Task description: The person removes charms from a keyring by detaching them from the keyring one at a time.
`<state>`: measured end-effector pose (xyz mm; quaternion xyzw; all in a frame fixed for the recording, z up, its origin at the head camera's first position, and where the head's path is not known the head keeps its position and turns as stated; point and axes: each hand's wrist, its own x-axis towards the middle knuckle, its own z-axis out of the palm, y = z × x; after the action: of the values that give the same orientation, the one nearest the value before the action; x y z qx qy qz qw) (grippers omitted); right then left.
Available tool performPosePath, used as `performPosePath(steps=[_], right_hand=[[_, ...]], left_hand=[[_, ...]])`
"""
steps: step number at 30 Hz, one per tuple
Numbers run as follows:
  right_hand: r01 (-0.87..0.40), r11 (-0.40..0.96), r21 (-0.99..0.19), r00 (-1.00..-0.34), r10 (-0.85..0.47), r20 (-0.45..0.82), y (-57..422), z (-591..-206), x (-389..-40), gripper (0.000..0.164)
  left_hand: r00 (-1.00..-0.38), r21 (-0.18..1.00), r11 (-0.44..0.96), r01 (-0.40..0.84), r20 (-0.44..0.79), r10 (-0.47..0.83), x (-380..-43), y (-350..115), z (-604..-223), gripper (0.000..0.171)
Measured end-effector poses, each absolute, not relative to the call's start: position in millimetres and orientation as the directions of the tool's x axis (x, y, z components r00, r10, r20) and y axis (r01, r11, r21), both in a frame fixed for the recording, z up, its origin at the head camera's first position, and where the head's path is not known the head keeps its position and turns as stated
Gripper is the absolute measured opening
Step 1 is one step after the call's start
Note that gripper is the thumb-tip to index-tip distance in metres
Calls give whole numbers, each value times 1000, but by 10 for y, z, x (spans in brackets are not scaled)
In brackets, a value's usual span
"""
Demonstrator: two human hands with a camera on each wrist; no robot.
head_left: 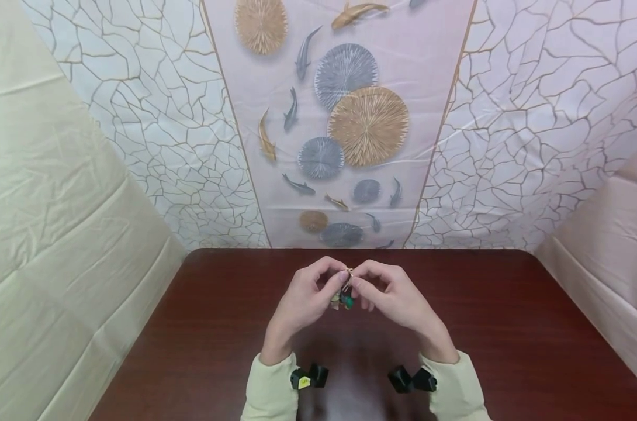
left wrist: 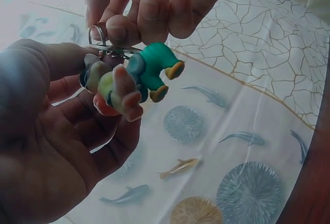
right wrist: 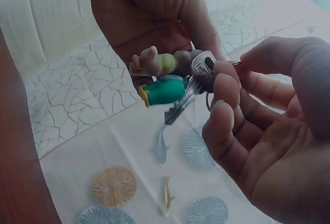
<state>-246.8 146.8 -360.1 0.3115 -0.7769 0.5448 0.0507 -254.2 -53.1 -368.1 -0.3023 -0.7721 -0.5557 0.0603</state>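
Both hands meet above the far middle of the table around a small keychain. My left hand [head_left: 304, 298] pinches it at the top between thumb and fingers. From the other side, my right hand [head_left: 401, 299] pinches the metal key ring [left wrist: 96, 34] with thumb and forefinger. Several charms dangle below: a green figure [left wrist: 157, 64] with orange-yellow feet, and a pale yellow and pinkish one [left wrist: 122, 89] beside it. In the right wrist view a metal key [right wrist: 179, 109] hangs near the right fingertips, its head [right wrist: 204, 70] partly covered by them.
Underneath is a dark red-brown tabletop [head_left: 208, 351]. Behind it rises a cloth backdrop [head_left: 350, 193] printed with fish and round leaf shapes, and cream fabric [head_left: 76, 280] slopes along the left side. Black wrist cameras [head_left: 318, 374] sit at both sleeve cuffs.
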Motion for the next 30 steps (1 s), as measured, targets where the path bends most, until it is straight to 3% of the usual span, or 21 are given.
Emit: performPosePath(steps=[19, 30], right_hand=[[-557, 96, -825, -758, -464, 458, 1453, -3597, -2423, 14], [-563, 72, -823, -745, -474, 468, 1411, -3599, -2401, 14]], left_hand=[[-784, 806, 184, 562, 449, 428, -2472, -578, -3647, 9], [-749, 692, 312, 651, 520, 410, -2386, -622, -3571, 4]])
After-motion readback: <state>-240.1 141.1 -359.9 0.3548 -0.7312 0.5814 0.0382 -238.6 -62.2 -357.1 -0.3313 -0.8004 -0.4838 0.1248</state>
